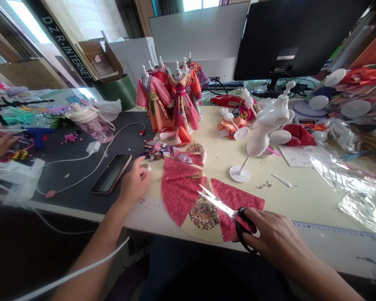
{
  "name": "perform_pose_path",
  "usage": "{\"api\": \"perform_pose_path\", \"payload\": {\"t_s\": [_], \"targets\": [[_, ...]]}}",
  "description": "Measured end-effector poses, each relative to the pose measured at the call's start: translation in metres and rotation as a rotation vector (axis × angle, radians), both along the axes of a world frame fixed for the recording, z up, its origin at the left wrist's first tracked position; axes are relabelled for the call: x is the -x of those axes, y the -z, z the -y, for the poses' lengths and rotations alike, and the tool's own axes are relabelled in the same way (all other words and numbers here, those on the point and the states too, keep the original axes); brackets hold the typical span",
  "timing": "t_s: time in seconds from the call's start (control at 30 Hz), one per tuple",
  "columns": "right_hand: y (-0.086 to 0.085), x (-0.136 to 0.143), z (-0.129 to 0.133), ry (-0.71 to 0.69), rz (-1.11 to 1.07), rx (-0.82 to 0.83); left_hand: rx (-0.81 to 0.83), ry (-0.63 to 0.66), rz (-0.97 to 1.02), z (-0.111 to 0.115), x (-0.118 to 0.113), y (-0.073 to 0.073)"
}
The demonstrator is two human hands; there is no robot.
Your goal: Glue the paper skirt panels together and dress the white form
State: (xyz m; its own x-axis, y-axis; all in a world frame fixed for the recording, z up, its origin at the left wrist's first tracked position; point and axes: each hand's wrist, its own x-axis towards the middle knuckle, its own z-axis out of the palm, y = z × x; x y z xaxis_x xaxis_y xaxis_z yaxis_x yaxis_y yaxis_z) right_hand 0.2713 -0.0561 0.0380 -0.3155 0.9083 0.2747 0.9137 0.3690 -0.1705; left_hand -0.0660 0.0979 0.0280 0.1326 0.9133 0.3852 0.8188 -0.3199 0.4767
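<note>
At the far left, a co-worker's hand (0, 144) was beside a blue glue gun (39, 136), well apart from either grip. Next came the clear bottle (94, 124), then the phone (111, 173), lying flat just left of the left hand (133, 184). And that left grip? Fingers loosely curled near the table (313, 188), a small whitish bit by the tips; whether it was pinched, you couldn't tell!

Beyond and right of it stood the dressed forms (156, 100). Nearer, between the two grips, lay the patterned cloth: a red panel (178, 196), a cream panel (203, 217) with a floral roundel, and another red panel (238, 196) angled off to the right.

Over it all, scissors (219, 203)! The right hand (277, 236) had a closed grip on their black handles, blades parted and tips pointing left. It looked like a moment of lining up; any closing of those blades called for flat cloth and a clear view of the edge. A bare white form (260, 133) stood beyond the right grip, and a ruler (332, 230) lay to its right.
</note>
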Motion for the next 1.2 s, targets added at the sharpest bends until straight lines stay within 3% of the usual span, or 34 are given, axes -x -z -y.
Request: {"api": "perform_pose_path", "payload": {"t_s": [0.17, 0.3, 0.47, 0.6, 0.87, 1.2], "targets": [[0.001, 0.0, -0.001, -0.008, 0.034, -0.025, -0.087, 0.033, -0.068, -0.013, 0.006, 0.006], [0.0, -0.002, -0.002, -0.024, 0.07, -0.049, -0.199, 0.077, -0.047, 0.004, -0.018, -0.016], [0.001, -0.002, -0.005, -0.049, 0.126, -0.067, 0.096, 0.555, 0.142, 0.046, -0.074, -0.048], [-0.001, 0.0, -0.005, -0.048, 0.138, -0.052, 0.205, 0.736, 0.128, 0.058, -0.104, -0.054], [-0.002, 0.001, -0.002, -0.026, 0.161, -0.014, 0.283, 0.837, 0.074, 0.057, -0.118, -0.054], [-0.008, 0.0, -0.003, 0.0, 0.175, -0.029, 0.286, 0.859, 0.176, 0.058, -0.122, -0.045]]}}
